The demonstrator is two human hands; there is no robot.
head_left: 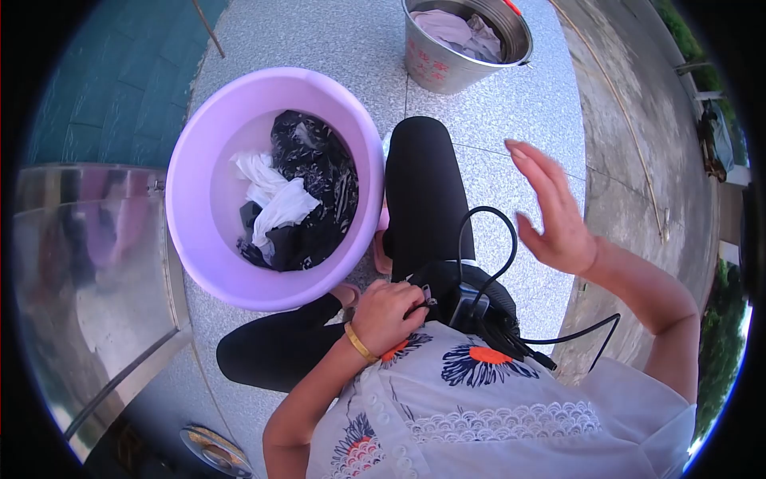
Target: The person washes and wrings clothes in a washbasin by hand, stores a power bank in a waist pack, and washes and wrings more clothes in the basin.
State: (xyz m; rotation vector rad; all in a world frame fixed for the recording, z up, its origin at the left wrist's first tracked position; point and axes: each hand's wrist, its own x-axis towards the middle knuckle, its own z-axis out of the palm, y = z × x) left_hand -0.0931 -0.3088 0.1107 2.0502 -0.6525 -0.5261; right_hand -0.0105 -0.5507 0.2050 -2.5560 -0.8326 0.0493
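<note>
My left hand [388, 315], with a gold bracelet at the wrist, rests at my waist beside a black pouch [487, 299]. Its fingers are curled against a small dark piece that I cannot make out. To the right, my right hand [550, 209] is raised over the speckled floor, fingers apart, holding nothing. A purple basin [187, 191] stands left of my knees. In it lie a white cloth [279, 203] and black patterned clothing [319, 160], wet-looking. A black cable loops up from the pouch.
A metal bucket [435, 68] with pale cloths [459, 32] stands ahead. A shiny metal panel [96, 271] is at the left. A long thin pole [614, 88] lies along the right side. A round object [215, 449] sits at the lower left.
</note>
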